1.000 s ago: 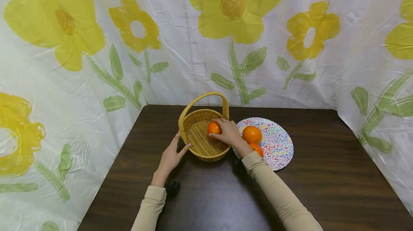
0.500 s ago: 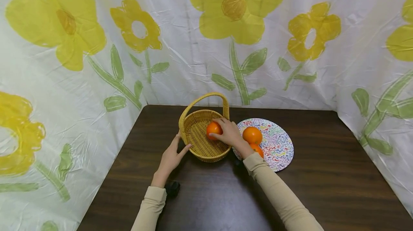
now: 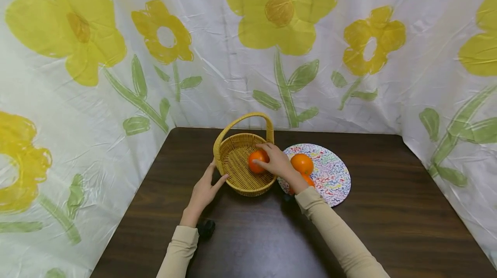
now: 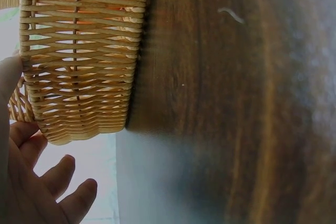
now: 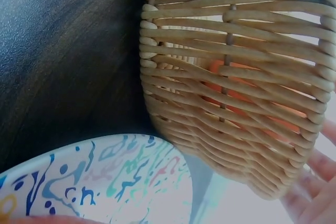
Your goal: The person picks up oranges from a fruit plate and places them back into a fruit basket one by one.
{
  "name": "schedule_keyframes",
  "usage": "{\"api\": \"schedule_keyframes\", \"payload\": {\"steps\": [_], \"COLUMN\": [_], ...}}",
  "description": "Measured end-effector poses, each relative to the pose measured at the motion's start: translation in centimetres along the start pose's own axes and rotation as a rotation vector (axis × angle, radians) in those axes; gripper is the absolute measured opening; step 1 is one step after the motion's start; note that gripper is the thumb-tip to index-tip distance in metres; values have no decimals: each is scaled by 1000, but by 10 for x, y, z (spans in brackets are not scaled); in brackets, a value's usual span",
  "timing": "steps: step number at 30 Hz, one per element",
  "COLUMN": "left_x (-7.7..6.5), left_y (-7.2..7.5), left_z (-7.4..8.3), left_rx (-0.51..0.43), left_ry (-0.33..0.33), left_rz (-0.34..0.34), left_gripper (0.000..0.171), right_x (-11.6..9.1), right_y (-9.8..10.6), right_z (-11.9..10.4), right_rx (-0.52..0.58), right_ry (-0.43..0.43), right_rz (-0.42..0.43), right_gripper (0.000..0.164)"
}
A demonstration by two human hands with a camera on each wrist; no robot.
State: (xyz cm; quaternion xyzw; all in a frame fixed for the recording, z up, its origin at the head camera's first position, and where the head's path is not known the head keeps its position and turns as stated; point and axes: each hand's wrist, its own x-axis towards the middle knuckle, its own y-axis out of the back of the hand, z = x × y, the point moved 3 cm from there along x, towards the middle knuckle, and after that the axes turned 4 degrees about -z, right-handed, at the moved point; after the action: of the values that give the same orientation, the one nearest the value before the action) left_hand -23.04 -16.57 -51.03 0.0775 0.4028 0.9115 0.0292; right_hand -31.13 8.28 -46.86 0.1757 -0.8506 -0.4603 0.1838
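Note:
A woven basket with an arched handle stands near the table's back edge. My left hand rests at its left side, thumb on the rim and fingers spread by the handle's foot. In the left wrist view the thumb and one finger touch the basket's wall, other fingers loosely extended. My right hand reaches over the right rim and holds an orange inside the basket, thumb across its front and fingers at its top. The orange shows through the weave in the right wrist view.
Right of the basket lies a round plate with coloured squiggles. One orange sits on it, and another orange is partly hidden behind the right forearm. A flowered curtain hangs behind the dark wooden table.
Inside the basket the orange has come slightly lower and more of it shows beside my right thumb. My left hand has stayed at the basket's side. The whole head view has shifted a little.

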Motion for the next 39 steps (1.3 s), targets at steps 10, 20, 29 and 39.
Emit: {"api": "schedule_keyframes", "payload": {"steps": [10,20,29,39], "left_x": [0,-1,-2,-1], "left_y": [1,1,-1,-1], "left_z": [0,-2,-1,-1], "left_rx": [-19,-24,-33,-38], "left_ry": [11,10,11,1], "left_rz": [-3,4,-4,12], "left_gripper": [75,75,75,74], "right_x": [-10,-20,-38,-57], "right_y": [8,17,32,45], "right_z": [-3,-3,-4,7], "right_rx": [26,27,93,94], "right_ry": [26,60,42,-7], "right_rz": [-10,60,97,140], "right_gripper": [54,47,47,45]}}
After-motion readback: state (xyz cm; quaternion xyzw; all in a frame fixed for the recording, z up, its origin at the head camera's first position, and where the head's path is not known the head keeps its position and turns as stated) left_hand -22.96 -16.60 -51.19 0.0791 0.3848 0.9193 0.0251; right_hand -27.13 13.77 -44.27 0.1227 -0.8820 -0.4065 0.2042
